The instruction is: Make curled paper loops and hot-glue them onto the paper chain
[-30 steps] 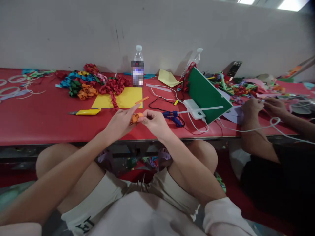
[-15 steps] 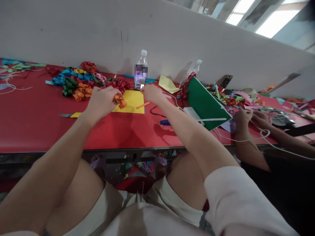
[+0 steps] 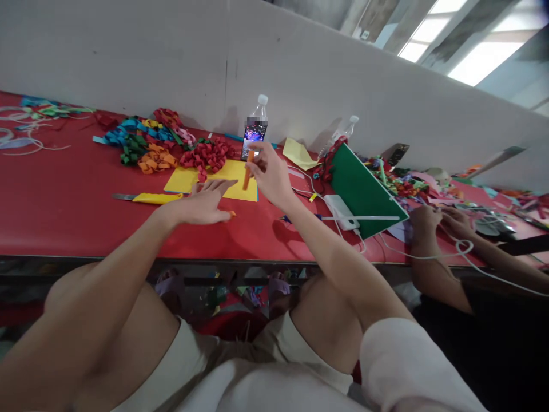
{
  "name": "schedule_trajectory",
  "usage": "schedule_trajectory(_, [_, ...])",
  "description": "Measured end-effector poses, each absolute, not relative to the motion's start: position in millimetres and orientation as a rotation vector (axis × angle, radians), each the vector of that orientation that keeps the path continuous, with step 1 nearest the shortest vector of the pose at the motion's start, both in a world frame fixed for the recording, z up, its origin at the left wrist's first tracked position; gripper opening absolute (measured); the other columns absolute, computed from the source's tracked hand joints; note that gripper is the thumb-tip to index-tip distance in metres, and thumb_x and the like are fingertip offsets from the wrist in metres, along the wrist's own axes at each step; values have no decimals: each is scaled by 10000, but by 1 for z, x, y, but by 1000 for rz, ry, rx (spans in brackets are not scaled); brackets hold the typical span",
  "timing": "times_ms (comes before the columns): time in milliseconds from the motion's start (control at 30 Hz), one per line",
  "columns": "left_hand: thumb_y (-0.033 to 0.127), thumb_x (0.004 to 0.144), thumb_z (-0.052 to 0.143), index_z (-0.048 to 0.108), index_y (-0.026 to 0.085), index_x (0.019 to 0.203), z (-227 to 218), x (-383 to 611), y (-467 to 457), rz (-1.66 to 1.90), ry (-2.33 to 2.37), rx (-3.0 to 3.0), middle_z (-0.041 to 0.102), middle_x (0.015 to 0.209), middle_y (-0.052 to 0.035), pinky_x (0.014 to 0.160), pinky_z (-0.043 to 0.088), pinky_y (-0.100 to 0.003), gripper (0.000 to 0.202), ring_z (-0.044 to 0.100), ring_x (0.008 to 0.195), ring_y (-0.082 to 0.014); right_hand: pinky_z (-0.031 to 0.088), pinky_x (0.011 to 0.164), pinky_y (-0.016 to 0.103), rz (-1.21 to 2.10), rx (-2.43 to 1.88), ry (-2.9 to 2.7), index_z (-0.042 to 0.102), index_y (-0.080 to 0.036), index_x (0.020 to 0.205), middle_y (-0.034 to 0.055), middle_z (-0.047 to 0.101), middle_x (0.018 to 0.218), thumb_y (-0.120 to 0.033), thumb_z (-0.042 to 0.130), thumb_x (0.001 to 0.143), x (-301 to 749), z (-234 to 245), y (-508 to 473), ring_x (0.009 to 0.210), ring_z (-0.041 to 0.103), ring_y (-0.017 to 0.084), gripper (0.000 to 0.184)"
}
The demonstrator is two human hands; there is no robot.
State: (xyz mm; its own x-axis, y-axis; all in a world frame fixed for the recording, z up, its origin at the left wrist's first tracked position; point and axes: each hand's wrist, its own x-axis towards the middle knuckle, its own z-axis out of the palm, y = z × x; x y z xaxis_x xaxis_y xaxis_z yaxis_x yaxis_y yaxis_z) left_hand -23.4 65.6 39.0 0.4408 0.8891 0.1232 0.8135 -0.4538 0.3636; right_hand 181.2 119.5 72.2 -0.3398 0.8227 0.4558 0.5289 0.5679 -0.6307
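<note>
My right hand [image 3: 272, 174] pinches a short orange paper strip [image 3: 247, 178] between thumb and fingers, above a yellow sheet [image 3: 235, 169] on the red table. Left of it, my left hand [image 3: 203, 205] is open, palm down, its fingers stretched over the sheet's near edge. A small orange paper piece [image 3: 232, 214] shows at its thumb tip; the rest is hidden under the hand. Close behind lies a bundle of red paper loops [image 3: 214, 154], beside orange paper loops [image 3: 155, 159]. A yellow-handled utility knife [image 3: 156, 198] lies left of my left hand.
A lit phone [image 3: 254, 136] leans on a plastic bottle [image 3: 262, 103] behind the sheet. To the right stand a tilted green board [image 3: 366, 186] and a white power bank [image 3: 338, 207] with cables. A co-worker's hands [image 3: 424, 220] are farther right. The table's front edge [image 3: 240, 261] is near my knees.
My left hand has moved down and right, its fingers now spread instead of closed around orange loops. My right hand has lifted the orange strip off the yellow sheet. The view has shifted slightly.
</note>
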Motion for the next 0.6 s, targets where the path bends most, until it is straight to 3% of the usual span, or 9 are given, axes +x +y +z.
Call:
schedule_trajectory(100, [395, 930, 554, 404, 188, 1493, 49, -8, 50, 864, 1358, 2251, 664, 1284, -173, 998, 507, -503, 618, 652, 1175, -302, 539, 729, 272, 960, -869, -1648, 537, -229, 1047, 9, 682, 918, -335, 613, 935, 187, 69, 72, 745, 688, 121, 171])
schedule_trajectory(200, [408, 985, 528, 508, 179, 1350, 59, 9, 35, 1140, 1195, 2040, 744, 914, -76, 772, 575, -330, 431, 728, 831, -198, 528, 646, 241, 1146, -913, -1347, 549, -203, 905, 8, 689, 850, -412, 742, 829, 200, 60, 44, 688, 680, 106, 295])
schedule_trajectory(367, [399, 940, 644, 664, 199, 1044, 73, 25, 20, 1118, 883, 1918, 762, 886, -64, 730, 595, -304, 227, 725, 746, -170, 448, 528, 181, 1634, -885, -1027, 593, -191, 899, -51, 650, 689, -406, 839, 725, 227, 52, 34, 577, 604, 65, 369])
schedule_trajectory(500, [367, 950, 630, 744, 255, 978, 73, 32, 12, 1093, 798, 1951, 769, 825, -37, 713, 606, -319, 161, 710, 668, -163, 476, 565, 162, 1856, -811, -937, 658, -174, 875, -33, 672, 730, -318, 784, 796, 233, 52, 30, 610, 597, 51, 207])
schedule_trajectory(600, [390, 983, 563, 746, 276, 880, 71, 36, 4, 1019, 802, 2023, 742, 694, -15, 647, 588, -296, 239, 698, 607, -161, 449, 531, 167, 1943, -810, -994, 680, -157, 808, -21, 655, 695, -305, 734, 851, 231, 52, 25, 575, 548, 45, 163])
